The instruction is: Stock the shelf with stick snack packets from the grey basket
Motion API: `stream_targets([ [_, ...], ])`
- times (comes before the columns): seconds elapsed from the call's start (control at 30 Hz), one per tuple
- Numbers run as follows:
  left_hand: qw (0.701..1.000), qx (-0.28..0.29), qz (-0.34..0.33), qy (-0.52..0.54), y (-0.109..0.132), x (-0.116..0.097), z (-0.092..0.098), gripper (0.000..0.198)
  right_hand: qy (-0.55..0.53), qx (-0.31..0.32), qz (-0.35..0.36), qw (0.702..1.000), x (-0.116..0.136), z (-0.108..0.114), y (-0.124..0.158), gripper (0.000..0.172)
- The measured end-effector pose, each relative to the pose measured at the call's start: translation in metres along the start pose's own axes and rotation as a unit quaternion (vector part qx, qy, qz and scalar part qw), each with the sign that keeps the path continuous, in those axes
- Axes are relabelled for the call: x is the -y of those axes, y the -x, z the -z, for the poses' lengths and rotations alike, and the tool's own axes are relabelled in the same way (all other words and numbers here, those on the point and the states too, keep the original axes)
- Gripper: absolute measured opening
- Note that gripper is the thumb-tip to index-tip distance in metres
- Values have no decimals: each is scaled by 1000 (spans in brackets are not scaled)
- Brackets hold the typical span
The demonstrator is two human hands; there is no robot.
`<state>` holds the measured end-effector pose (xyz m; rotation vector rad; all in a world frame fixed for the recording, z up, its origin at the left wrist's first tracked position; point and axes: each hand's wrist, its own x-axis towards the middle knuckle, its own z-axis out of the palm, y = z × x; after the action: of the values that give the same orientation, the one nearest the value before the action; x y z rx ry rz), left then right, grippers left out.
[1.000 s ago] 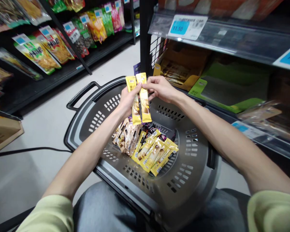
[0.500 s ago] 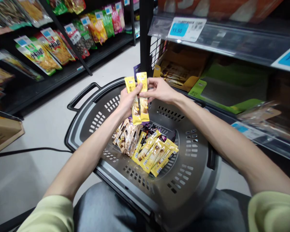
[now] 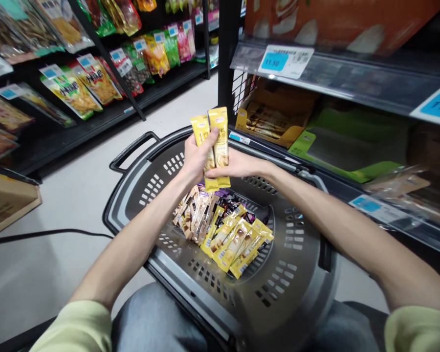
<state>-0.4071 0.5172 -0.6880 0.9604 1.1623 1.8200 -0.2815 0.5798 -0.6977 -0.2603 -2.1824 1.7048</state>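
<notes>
My left hand (image 3: 198, 155) is closed on two yellow stick sachets (image 3: 222, 146), its thumb pressed across their fronts. The sachets stand nearly upright, side by side, above the far part of a grey shopping basket (image 3: 201, 288). Lower down on the same sachets, my right hand (image 3: 238, 164) grips them with its thumb in front; its other fingers are hidden behind. Inside the basket lie several yellow sachets (image 3: 234, 239), a bunch of beige sachets (image 3: 198, 215) to their left, and dark purple sachets (image 3: 238, 203) behind, partly covered.
At right, a shelf holds an open yellow carton (image 3: 293, 134) of sachets and a green tray (image 3: 337, 161). A price label (image 3: 286, 61) hangs above. Bagged snacks (image 3: 71, 90) fill the left shelving. A cardboard box (image 3: 11, 200) and a black cable (image 3: 47, 234) are on the floor.
My right hand has moved down from beside the sachets' upper half to grip their lower part. The two sachets are now closer together. The view has shifted slightly.
</notes>
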Motion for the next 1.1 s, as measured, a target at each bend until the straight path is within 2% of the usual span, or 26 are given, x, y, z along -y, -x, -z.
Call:
stream_targets([
  [0.13, 999, 47, -3, -6, 1, -3, -1, 50, -28, -6, -6, 1000, -3, 3, 1, 49],
  [0.23, 996, 82, -32, -10, -1, -5, 2, 45, -22, -68, 2, 997, -8, 10, 0, 49],
  [0.33, 995, 92, -37, -34, -3, -4, 6, 43, -10, -118, 28, 993, -11, 16, -2, 51],
  [0.5, 995, 91, -6, -36, -4, -3, 9, 42, -4, -163, 69, 984, -9, 16, -5, 51],
  [0.63, 998, 62, 6, -22, -4, -4, 9, 45, -5, -171, 93, 981, -5, 15, -6, 50],
  [0.77, 998, 46, 24, -18, -4, -5, 10, 45, -1, -191, 71, 979, -5, 18, -5, 52],
  [0.93, 999, 39, 24, -14, -4, -4, 12, 45, 16, -205, 29, 978, -2, 19, -3, 37],
  [1.1, 999, 29, 37, -13, -4, -5, 10, 48, 28, -223, 10, 974, -1, 19, -2, 34],
])
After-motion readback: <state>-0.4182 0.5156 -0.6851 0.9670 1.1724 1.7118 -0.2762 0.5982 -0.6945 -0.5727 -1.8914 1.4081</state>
